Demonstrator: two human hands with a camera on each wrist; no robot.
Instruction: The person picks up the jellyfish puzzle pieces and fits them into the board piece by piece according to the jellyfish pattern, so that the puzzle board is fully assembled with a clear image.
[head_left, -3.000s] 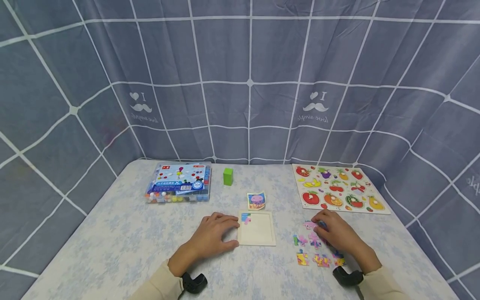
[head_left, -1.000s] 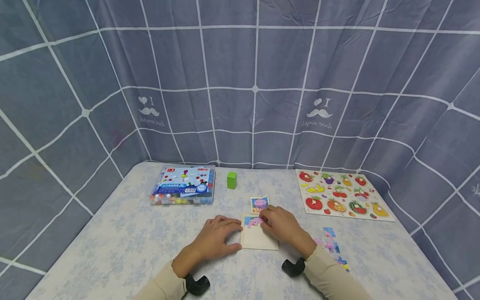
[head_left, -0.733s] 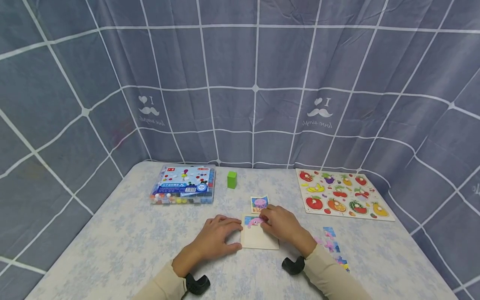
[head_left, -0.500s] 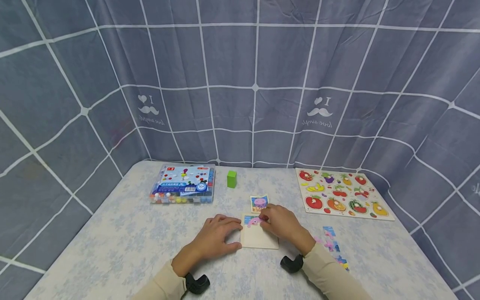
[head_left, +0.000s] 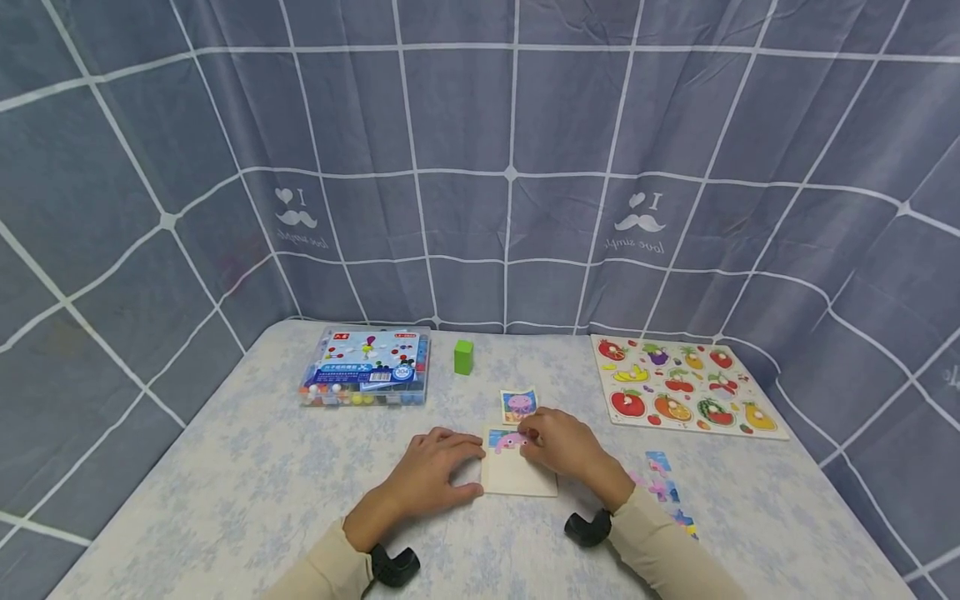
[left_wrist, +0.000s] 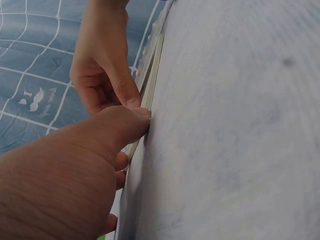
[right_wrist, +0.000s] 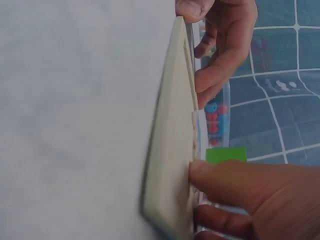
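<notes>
A small pale wooden puzzle tray (head_left: 517,479) lies in front of me in the head view. Joined puzzle pieces (head_left: 504,442), blue and pink with an eye, fill part of its top row. My left hand (head_left: 431,471) rests against the tray's left edge, thumb at the near corner, fingers spread along the side. At the tray's upper right, my right hand (head_left: 566,450) pinches a puzzle piece, mostly hidden under its fingertips. In the right wrist view that thumb (right_wrist: 200,172) touches the tray's rim area. A small picture card (head_left: 519,406) lies just beyond the tray.
Loose puzzle pieces (head_left: 662,479) lie right of the tray, some hidden by my right forearm. A fruit puzzle board (head_left: 686,387) is at the back right. A green block (head_left: 463,357) and a clear box of coloured balls (head_left: 366,367) stand at the back left.
My right hand has come left from the loose pieces to the tray's upper right, and the top row shows more pink. During the last second both hands stay almost still.
</notes>
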